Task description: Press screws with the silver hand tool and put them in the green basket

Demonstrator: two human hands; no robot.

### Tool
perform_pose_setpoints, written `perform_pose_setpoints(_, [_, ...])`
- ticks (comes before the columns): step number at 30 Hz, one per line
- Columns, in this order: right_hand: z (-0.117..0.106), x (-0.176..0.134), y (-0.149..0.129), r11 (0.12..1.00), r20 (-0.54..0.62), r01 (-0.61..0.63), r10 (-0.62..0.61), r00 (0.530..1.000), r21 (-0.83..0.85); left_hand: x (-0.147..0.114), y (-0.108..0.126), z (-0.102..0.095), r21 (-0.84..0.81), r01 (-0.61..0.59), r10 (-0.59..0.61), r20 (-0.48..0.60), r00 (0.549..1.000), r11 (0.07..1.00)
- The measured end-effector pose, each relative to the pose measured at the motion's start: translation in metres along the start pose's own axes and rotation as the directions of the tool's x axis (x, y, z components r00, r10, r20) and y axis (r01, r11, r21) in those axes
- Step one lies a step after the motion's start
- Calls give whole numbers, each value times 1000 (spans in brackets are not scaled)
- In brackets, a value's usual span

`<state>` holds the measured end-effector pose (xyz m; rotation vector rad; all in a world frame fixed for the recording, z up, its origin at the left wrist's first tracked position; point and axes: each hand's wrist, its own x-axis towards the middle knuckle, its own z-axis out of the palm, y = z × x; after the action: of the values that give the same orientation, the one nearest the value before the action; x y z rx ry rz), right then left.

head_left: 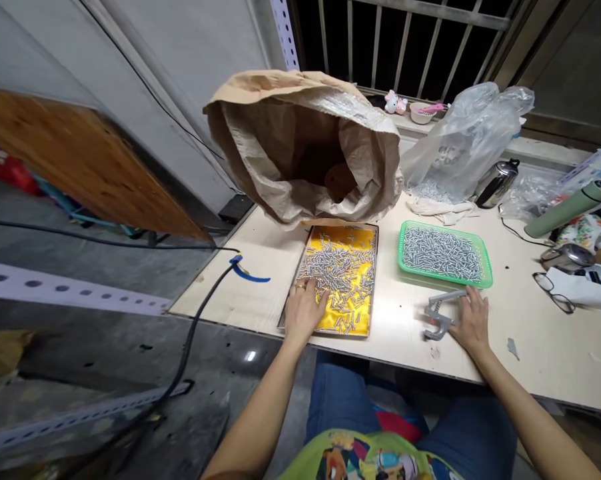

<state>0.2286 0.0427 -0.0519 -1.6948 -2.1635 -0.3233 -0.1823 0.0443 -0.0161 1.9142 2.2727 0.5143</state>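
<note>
My left hand (304,312) rests palm down over the left side of a shallow tray (374,280). Its thumb is apart from its fingers, and the fingertips touch the loose silver screws (330,260). A yellow lining (365,235) covers the tray's bottom. Over to the right, my right hand (473,323) is closed on a grey metal plier-like tool (438,313) with two arms, its jaw end pointing left just above the table. Behind that hand stands a green plastic basket (404,267) full of similar silver screws.
A large open paper sack (245,160) leans behind the tray. Further right are a clear plastic bag (473,147), a steel flask (498,181), a green bottle (570,210) and eyeglasses (555,293). A black cable (195,323) with a blue tie crosses the table's left edge.
</note>
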Motion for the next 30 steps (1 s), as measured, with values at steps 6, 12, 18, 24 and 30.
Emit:
perform_pose_setpoints(6, [-1, 2, 1, 1000, 20, 0, 0, 1000, -10, 0, 3, -2, -12, 29, -28, 17, 999, 1000])
perform_pose_setpoints(12, [-1, 5, 0, 1000, 42, -17, 17, 999, 11, 1, 6, -6, -34, 45, -44, 29, 999, 998])
perform_pose_setpoints(18, [-3, 9, -3, 999, 68, -20, 18, 998, 39, 4, 9, -10, -46, 119, -117, 40, 992, 992])
perform_pose_setpoints(24, [-6, 14, -8, 997, 76, -27, 21, 997, 76, 0, 16, -15, -104, 178, -180, -11, 984, 979])
perform_pose_setpoints(30, [-12, 16, -13, 997, 104, -46, 38, 994, 70, -8, 22, -25, -318, 244, -341, -300, 891, 916])
